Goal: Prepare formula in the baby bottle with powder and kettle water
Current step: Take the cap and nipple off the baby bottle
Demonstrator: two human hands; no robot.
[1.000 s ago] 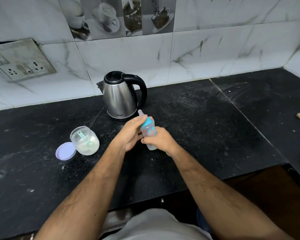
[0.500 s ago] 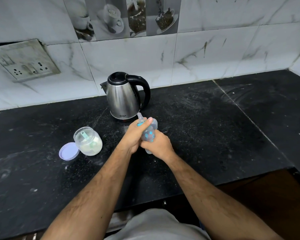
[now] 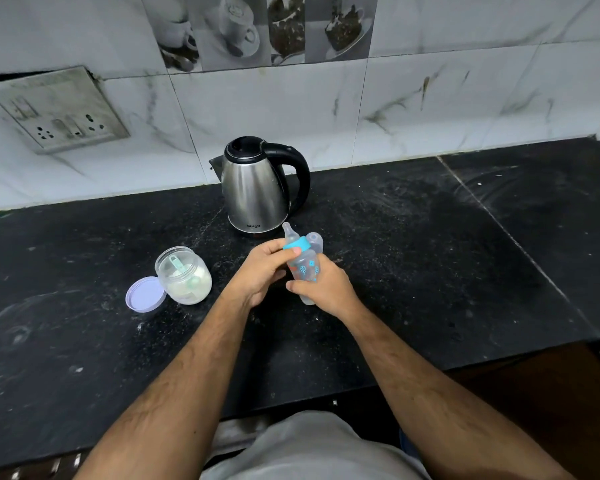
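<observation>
- The baby bottle (image 3: 303, 271) was held up just above the black table (image 3: 413, 258), in front of the steel kettle (image 3: 257, 188), its long axis tilted so the teat (image 3: 289, 232) leaned away and to the left.
- The right hand (image 3: 326, 289) was wrapped round the lower body of the bottle, gripping it from the right.
- The left hand (image 3: 260, 271) pinched the blue collar ring (image 3: 296, 244) at the neck, thumb on the near side; it looked set to unscrew the top, a guess from the grip alone.
- A clear cap (image 3: 315, 241) showed just behind the ring; what held it could not be made out.
- Well to the left stood the open powder jar (image 3: 184, 277) with a green scoop (image 3: 179, 266) inside, its lilac lid (image 3: 144, 294) leaning against it.
- The left hand was the nearer one to the jar; the kettle's handle (image 3: 300, 178) faced right, toward the right hand's side.
</observation>
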